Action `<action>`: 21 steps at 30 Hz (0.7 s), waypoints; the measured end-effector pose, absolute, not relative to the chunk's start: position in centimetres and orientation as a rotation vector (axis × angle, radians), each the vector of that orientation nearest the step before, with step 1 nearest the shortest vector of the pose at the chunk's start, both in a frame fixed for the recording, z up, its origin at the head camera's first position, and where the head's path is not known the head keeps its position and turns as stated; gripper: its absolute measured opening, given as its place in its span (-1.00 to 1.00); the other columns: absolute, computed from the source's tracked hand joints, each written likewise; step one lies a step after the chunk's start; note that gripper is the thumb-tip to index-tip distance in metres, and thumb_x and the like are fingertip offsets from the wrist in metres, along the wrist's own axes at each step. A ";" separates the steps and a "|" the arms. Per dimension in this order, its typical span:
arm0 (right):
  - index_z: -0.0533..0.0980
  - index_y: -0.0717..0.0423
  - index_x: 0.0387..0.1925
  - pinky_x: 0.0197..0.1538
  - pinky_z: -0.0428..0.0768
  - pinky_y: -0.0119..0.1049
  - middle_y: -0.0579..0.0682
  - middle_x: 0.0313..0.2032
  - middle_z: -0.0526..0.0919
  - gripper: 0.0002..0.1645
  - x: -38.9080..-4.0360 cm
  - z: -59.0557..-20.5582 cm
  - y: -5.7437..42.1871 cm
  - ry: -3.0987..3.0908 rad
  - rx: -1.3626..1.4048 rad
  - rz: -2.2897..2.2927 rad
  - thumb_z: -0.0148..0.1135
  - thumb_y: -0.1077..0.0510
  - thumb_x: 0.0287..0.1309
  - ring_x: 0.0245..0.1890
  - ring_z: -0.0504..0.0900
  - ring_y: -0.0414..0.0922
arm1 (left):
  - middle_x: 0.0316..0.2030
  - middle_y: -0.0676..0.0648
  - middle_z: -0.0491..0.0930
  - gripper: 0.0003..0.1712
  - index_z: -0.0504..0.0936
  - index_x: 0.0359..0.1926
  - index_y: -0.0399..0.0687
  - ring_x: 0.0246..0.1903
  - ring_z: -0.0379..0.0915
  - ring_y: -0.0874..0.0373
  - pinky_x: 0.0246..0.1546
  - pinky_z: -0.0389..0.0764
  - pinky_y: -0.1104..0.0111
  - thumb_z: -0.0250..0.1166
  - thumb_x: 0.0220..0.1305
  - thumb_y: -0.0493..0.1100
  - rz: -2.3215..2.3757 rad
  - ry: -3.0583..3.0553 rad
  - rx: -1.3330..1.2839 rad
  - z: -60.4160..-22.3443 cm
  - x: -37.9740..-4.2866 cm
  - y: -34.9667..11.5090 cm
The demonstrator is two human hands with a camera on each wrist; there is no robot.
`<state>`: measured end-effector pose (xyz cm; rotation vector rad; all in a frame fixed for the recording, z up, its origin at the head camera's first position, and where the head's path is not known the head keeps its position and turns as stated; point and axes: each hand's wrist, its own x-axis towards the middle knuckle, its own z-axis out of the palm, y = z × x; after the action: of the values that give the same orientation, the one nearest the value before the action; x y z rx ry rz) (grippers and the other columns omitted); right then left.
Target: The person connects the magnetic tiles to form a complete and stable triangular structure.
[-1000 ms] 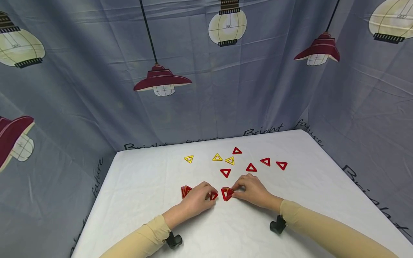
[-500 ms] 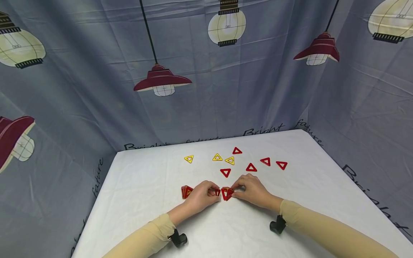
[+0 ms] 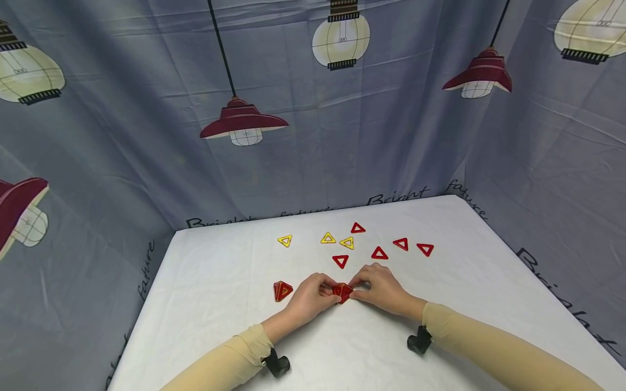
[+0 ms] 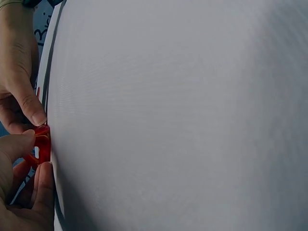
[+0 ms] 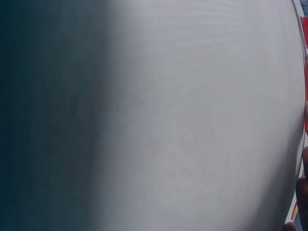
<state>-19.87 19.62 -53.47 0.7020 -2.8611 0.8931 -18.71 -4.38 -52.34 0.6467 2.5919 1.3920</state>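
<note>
Both hands meet at a small shape of red triangle tiles (image 3: pixel 343 292) near the middle of the table. My left hand (image 3: pixel 309 300) pinches a red triangle tile at the left side of the shape. From the right, my right hand (image 3: pixel 382 289) pinches the shape between thumb and fingers. In the left wrist view the red tiles (image 4: pixel 44 144) sit between the fingertips of both hands, with an opening through one tile. At the right edge of the right wrist view, only a sliver of red tile (image 5: pixel 306 89) and some fingers show.
A finished-looking red pyramid (image 3: pixel 282 291) with a yellowish inside stands left of my left hand. Beyond the hands, several loose red triangle tiles (image 3: pixel 379 253) and yellow triangle tiles (image 3: pixel 328 238) lie flat on the white table (image 3: pixel 220 271). A lamp-printed curtain (image 3: pixel 293 163) encloses the back and sides.
My left hand has moved right with its red triangle tile, closing the gap to the shape in my right hand. The red pyramid at left is now uncovered. My right hand stays in place.
</note>
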 end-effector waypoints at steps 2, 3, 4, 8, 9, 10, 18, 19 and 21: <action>0.75 -0.27 -0.21 0.05 0.41 -0.08 -0.44 -0.27 0.61 -0.75 -19.9 -53.4 19.6 -2.864 0.698 0.890 0.61 -0.01 0.03 -0.14 0.50 -0.26 | -0.23 -0.08 0.57 -0.72 0.68 -0.08 -0.12 -0.35 0.53 0.34 -0.31 0.58 0.47 0.52 0.22 -0.19 1.388 2.601 0.648 -52.3 -18.7 -4.3; 0.75 -0.26 -0.21 0.05 0.41 -0.08 -0.44 -0.27 0.61 -0.75 -19.8 -53.4 19.5 -2.865 0.694 0.893 0.61 0.00 0.02 -0.14 0.50 -0.26 | -0.23 -0.08 0.57 -0.72 0.68 -0.07 -0.12 -0.35 0.53 0.34 -0.31 0.58 0.47 0.51 0.22 -0.19 1.388 2.604 0.652 -52.3 -18.7 -4.3; 0.75 -0.26 -0.21 0.06 0.41 -0.08 -0.44 -0.28 0.61 -0.75 -19.8 -53.4 19.5 -2.867 0.691 0.892 0.61 0.00 0.02 -0.15 0.50 -0.26 | -0.23 -0.09 0.57 -0.71 0.68 -0.06 -0.13 -0.35 0.52 0.34 -0.31 0.58 0.48 0.51 0.23 -0.20 1.386 2.608 0.657 -52.3 -18.7 -4.3; 0.75 -0.25 -0.22 0.05 0.41 -0.09 -0.44 -0.29 0.62 -0.75 -19.8 -53.4 19.4 -2.869 0.684 0.893 0.62 0.00 0.02 -0.18 0.49 -0.28 | -0.20 -0.08 0.58 -0.69 0.70 0.00 -0.16 -0.34 0.53 0.35 -0.28 0.60 0.48 0.48 0.24 -0.22 1.377 2.633 0.679 -52.5 -18.7 -4.1; 0.75 -0.25 -0.22 0.04 0.41 -0.09 -0.44 -0.29 0.62 -0.75 -19.8 -53.4 19.4 -2.870 0.681 0.892 0.62 -0.01 0.01 -0.19 0.49 -0.29 | -0.19 -0.07 0.58 -0.68 0.71 0.01 -0.16 -0.33 0.53 0.35 -0.28 0.60 0.48 0.48 0.24 -0.22 1.374 2.639 0.682 -52.5 -18.7 -4.1; 0.75 -0.25 -0.23 0.04 0.41 -0.10 -0.44 -0.29 0.61 -0.76 -19.8 -53.4 19.3 -2.871 0.679 0.890 0.62 -0.01 0.01 -0.20 0.49 -0.29 | -0.18 -0.06 0.58 -0.68 0.71 0.02 -0.15 -0.33 0.53 0.35 -0.27 0.60 0.48 0.47 0.25 -0.23 1.371 2.644 0.682 -52.6 -18.7 -4.1; 0.74 -0.26 -0.27 0.03 0.42 -0.11 -0.46 -0.32 0.61 -0.77 -19.7 -53.4 19.1 -2.870 0.670 0.899 0.63 -0.02 0.00 -0.23 0.48 -0.32 | -0.18 -0.04 0.57 -0.72 0.73 0.00 -0.15 -0.32 0.54 0.35 -0.26 0.61 0.48 0.44 0.26 -0.26 1.400 2.638 0.658 -52.7 -18.7 -4.0; 0.74 -0.26 -0.27 0.03 0.41 -0.11 -0.46 -0.33 0.61 -0.77 -19.7 -53.4 19.1 -2.869 0.670 0.900 0.63 -0.02 0.00 -0.24 0.48 -0.32 | -0.18 -0.05 0.58 -0.71 0.73 0.01 -0.15 -0.32 0.54 0.35 -0.25 0.61 0.48 0.44 0.26 -0.27 1.397 2.641 0.665 -52.6 -18.6 -4.0; 0.74 -0.27 -0.27 0.02 0.42 -0.12 -0.46 -0.33 0.61 -0.77 -19.7 -53.4 19.1 -2.863 0.675 0.897 0.63 -0.03 0.00 -0.24 0.48 -0.32 | -0.17 -0.04 0.60 -0.69 0.73 0.04 -0.15 -0.31 0.55 0.34 -0.24 0.61 0.47 0.43 0.26 -0.27 1.380 2.653 0.684 -52.5 -18.6 -3.9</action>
<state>-19.73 19.13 -53.37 0.6754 -2.8629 0.8970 -18.61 -3.94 -52.50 0.6838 2.6531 1.3803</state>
